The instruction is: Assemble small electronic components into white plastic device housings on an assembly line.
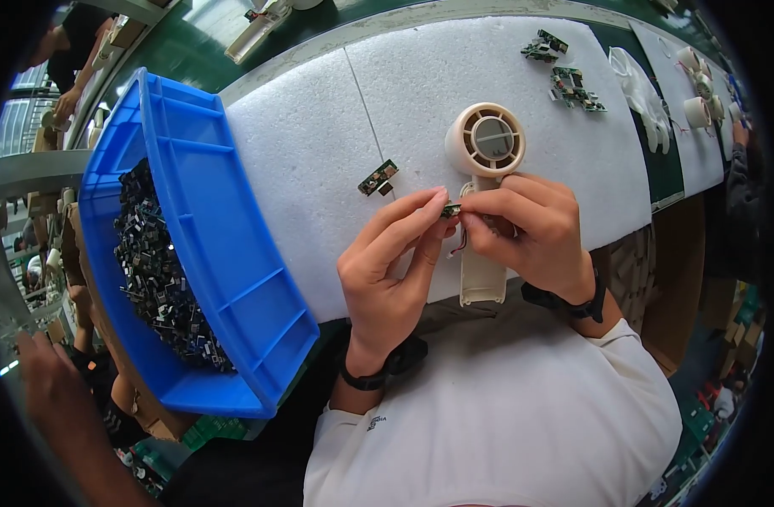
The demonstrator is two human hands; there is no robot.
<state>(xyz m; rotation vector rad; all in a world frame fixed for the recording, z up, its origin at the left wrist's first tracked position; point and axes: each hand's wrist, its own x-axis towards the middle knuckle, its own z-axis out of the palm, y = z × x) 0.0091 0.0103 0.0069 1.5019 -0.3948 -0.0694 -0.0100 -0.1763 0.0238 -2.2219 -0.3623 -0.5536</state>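
Observation:
A small green circuit board (pixel 451 209) is pinched between the fingertips of my left hand (pixel 385 266). From the other side, the closed fingers of my right hand (pixel 531 224) meet at the board's edge; whether they grip the board or a wire end is too small to tell. Beneath my hands lies a cream handheld fan (pixel 483 275), its round grille pointing away from me and its handle shell open toward me. A thin dark and red wire (pixel 457 248) with a white plug hangs beside the handle. To the left of the fan another small circuit board (pixel 378 177) rests on the white foam sheet (pixel 302 152).
On my left stands a blue bin (pixel 250 279) holding many small dark boards (pixel 163 270). Several green circuit boards (pixel 575 89) lie at the far right of the foam. Beyond them are a white glove (pixel 640 93) and more fan parts (pixel 698 110). Other people sit nearby.

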